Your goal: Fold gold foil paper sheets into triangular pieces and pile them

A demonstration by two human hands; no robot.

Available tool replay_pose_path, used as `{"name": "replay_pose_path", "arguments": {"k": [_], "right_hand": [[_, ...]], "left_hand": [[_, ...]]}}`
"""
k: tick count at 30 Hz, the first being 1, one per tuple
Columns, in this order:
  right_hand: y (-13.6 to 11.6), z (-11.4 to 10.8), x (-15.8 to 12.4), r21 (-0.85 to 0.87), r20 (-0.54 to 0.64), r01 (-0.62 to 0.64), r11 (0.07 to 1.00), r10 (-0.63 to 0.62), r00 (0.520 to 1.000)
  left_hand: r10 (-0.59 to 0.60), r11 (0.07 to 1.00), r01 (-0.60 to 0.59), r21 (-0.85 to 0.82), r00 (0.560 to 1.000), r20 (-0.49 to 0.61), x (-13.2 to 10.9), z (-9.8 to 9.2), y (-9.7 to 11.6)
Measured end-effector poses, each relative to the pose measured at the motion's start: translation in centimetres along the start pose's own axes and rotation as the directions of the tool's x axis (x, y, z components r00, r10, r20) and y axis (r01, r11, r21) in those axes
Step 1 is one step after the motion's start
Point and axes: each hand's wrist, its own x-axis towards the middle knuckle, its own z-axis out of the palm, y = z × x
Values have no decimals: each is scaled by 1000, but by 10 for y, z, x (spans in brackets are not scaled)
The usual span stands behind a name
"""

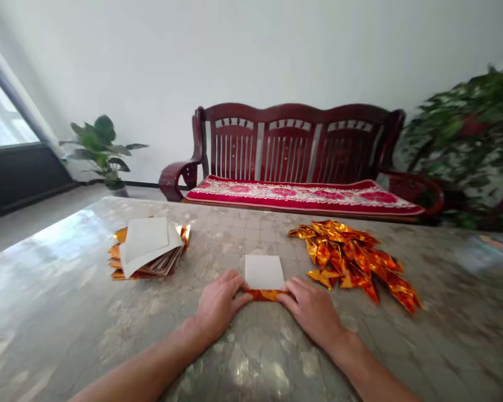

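- Lying just below the centre of the frame, a square paper sheet with a white upper face (264, 271) is resting flat on the glossy grey, stone-patterned tabletop (251, 343), its near edge showing as a narrow strip of shiny orange-gold foil (265, 295).
- The strip's long axis is running left to right across the frame, spanning the gap between the two hands, while the white part is stretching away from the fingers, toward the top of the frame.
- The left hand (221, 301), reaching in from the lower left, is pinching the strip's left end between thumb and forefinger.
- The right hand (312, 310), reaching in from the lower right, is pinching the right end in the same way; how far the fingers are going under the paper is hidden.
- Neither hand is sitting nearer: both are touching the strip, one at each end, with its middle lying bare between the thumbs.
- A loose stack of white-and-gold paper sheets (146, 237) is lying left of centre, well apart from the left hand.
- A heap of pointed, folded orange-gold foil pieces (354, 257) is spreading right of centre, near the right hand.
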Motion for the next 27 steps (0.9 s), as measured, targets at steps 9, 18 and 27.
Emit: {"name": "replay_pose_path", "arguments": {"k": [9,18,27], "right_hand": [[-3,-9,-5,89,23,54,995,-57,998],[1,-7,-6,131,6,115,985,-117,993],[2,-9,-8,97,-27,188,977,-186,982]], "left_hand": [[47,998,-46,-46,998,32,-2,-3,7],[134,990,-131,-52,990,46,-6,-5,6],[263,958,-266,107,964,40,-5,-2,3]]}}
